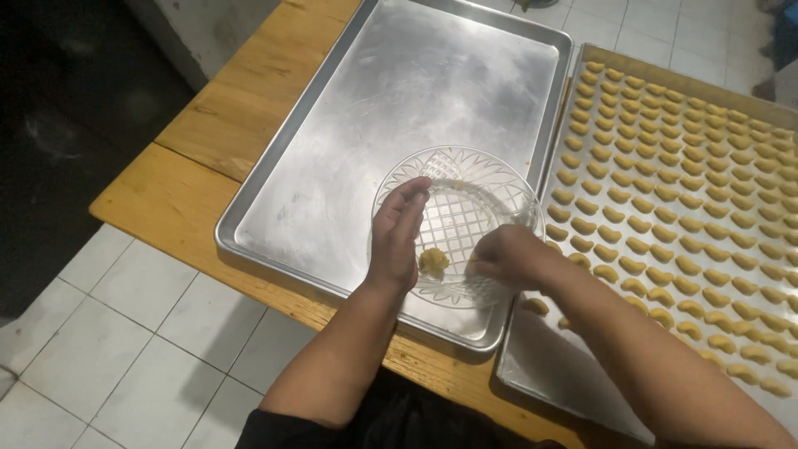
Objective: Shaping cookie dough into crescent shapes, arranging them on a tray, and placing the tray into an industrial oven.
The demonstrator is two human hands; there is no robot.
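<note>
A clear glass plate [465, 179] with a cut pattern rests on an empty metal baking tray [349, 150]. A small lump of yellow dough [433, 261] lies on the plate near its front edge. My left hand [396, 233] lies on the plate's left rim, fingers flat and together, just left of the lump. My right hand [509, 256] hovers over the plate's right side with curled fingers; whether it pinches any dough is hidden.
A second metal tray [549, 366] at the right holds several rows of small crescent-shaped dough pieces [665, 175]. Both trays sit on a wooden table [183, 191]. White floor tiles [125, 333] lie below the table's left edge.
</note>
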